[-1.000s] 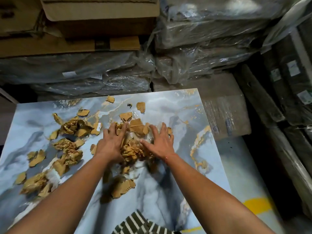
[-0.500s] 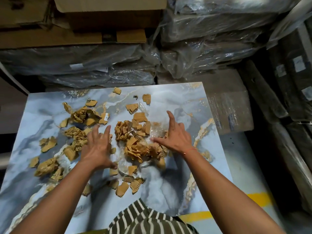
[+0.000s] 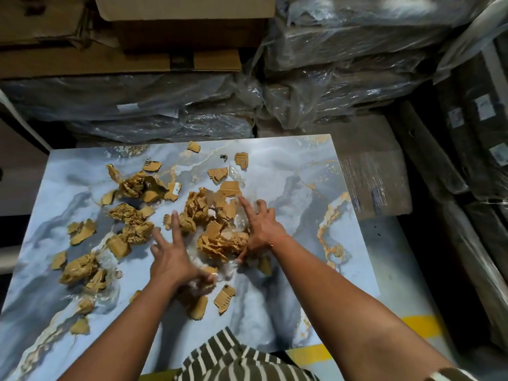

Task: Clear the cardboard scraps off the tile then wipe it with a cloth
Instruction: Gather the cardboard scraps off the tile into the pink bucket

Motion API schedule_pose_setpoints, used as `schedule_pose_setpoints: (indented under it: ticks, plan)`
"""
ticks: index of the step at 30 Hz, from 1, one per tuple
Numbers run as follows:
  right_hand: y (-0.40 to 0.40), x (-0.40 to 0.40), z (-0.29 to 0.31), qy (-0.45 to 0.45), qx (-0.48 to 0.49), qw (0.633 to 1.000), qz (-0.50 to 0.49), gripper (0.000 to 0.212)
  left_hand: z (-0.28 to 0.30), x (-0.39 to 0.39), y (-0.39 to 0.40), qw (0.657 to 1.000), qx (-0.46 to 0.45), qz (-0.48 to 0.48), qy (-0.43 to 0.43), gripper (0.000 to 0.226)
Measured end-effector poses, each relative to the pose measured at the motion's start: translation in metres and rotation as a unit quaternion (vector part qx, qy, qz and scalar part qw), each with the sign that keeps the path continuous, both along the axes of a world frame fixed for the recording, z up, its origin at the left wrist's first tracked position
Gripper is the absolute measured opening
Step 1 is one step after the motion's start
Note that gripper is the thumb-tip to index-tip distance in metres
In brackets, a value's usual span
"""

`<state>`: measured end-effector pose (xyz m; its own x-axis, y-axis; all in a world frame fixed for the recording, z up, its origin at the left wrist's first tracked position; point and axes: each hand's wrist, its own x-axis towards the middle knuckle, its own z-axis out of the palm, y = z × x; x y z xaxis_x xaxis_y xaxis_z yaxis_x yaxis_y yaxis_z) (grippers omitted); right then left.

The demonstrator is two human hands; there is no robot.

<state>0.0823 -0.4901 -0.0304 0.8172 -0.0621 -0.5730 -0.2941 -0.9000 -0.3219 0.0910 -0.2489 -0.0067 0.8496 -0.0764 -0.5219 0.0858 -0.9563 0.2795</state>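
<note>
A large blue-grey marbled tile (image 3: 288, 188) with gold veins lies flat in front of me. Torn brown cardboard scraps (image 3: 129, 215) are strewn over its left and middle. A heap of scraps (image 3: 217, 229) mixed with clear plastic film sits in the centre. My left hand (image 3: 176, 257) lies spread, palm down, against the heap's near-left side, thumb on loose bits. My right hand (image 3: 261, 226) presses flat against the heap's right side, fingers spread. Neither hand grips anything. No cloth is in view.
Plastic-wrapped stacks (image 3: 343, 64) and cardboard boxes (image 3: 165, 31) rise right behind the tile's far edge. A wrapped flat pack (image 3: 371, 174) lies off the tile's right edge. Floor with a yellow line (image 3: 420, 324) shows on the right. My striped shirt (image 3: 233, 361) is at the bottom.
My left hand swept right toward the heap, pushing scraps inward. My right hand stayed against the heap's right side. The heap has become more compact.
</note>
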Motion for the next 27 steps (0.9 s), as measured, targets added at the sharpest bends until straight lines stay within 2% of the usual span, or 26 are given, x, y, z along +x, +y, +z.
schedule_pose_setpoints:
  ticks: [5,9,18,27]
  plan:
    - [0.019,0.000,0.000,-0.003,0.018,1.000,-0.002,0.147,0.005,0.030,-0.018,0.994,0.047,-0.101,-0.007,0.167]
    - [0.032,-0.001,-0.001,0.003,0.035,0.999,0.013,0.143,0.000,0.024,-0.026,0.987,0.008,-0.155,-0.029,0.163]
    - [0.048,-0.002,0.007,-0.015,0.073,0.997,0.000,0.138,-0.017,0.020,-0.030,0.986,-0.041,-0.161,-0.002,0.159]
    - [0.052,-0.003,0.005,-0.034,0.117,0.992,-0.027,0.134,-0.022,0.019,-0.036,0.991,-0.068,-0.118,-0.002,0.152]
